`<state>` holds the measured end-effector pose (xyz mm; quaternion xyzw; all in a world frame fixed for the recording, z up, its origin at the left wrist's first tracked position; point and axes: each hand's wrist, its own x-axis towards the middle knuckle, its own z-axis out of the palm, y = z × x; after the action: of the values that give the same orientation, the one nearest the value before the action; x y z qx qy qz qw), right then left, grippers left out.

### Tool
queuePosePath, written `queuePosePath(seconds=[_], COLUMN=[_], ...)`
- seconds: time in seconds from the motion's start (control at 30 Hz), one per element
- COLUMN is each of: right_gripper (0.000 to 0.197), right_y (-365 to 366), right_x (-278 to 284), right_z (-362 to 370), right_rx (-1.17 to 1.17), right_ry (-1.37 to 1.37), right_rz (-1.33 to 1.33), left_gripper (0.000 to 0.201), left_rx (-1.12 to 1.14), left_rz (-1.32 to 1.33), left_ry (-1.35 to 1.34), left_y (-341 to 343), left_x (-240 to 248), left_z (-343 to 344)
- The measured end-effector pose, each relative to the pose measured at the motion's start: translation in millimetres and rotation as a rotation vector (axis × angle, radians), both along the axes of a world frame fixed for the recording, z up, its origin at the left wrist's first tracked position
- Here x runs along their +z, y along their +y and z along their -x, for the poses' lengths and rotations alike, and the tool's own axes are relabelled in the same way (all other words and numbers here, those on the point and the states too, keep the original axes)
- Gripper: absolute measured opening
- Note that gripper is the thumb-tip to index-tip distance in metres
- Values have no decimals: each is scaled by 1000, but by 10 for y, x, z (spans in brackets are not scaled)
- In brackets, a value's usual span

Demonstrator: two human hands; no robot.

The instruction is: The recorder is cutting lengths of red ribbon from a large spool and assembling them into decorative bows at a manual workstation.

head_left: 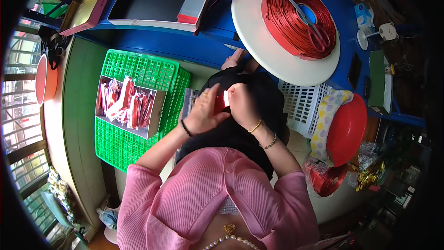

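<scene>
Both hands are together above my lap. My left hand [202, 111] has its fingers stretched and its thumb apart, close beside a small shiny red piece [219, 105]. My right hand [243, 107] is closed, with its fingers bent at the red piece and a bright white bit [226, 98] at its edge. Part of the right hand is smeared by motion, and the exact kind of the red piece cannot be made out. To the left, an open cardboard box [156, 115] holds several red pieces in clear wrappers [125, 102].
The box sits on a green plastic crate [113, 146]. On the blue table [203, 46], a white round disc [249, 32] bears a roll of red ribbon [282, 23] with scissors [317, 34] on top. A white basket [300, 104] and a red basin [350, 129] stand right.
</scene>
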<state>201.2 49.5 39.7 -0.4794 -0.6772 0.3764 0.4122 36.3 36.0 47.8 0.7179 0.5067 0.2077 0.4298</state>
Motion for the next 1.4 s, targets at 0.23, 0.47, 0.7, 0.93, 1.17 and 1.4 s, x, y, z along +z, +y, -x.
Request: queuePosePath(seconds=[0.23,0.47,0.7,0.93,1.17,1.4], right_gripper=[6,6,25,16,32,27], right_y=[7,27,-137,-269,-210,-135], right_x=[232,178,1,-161,52,189], right_z=[-76,-91,3,-78,-110,-224], right_rx=[211,98,-171,-143,-23,233], right_ry=[-24,-197,122,219,-373,-592], right_rz=[-11,-163,113,279,-277,-385], left_gripper=[51,20,20,16,17,16], left_rx=[-411,-166,287,195,224,191], left_rz=[803,783,485,360,568,553], left_ry=[-651,-712,-607,-579,-666,-621], left_y=[534,257,-39,-187,-229,-314], left_x=[-19,-42,-198,-183,-86,-20], left_z=[227,24,-178,-200,-246,-239])
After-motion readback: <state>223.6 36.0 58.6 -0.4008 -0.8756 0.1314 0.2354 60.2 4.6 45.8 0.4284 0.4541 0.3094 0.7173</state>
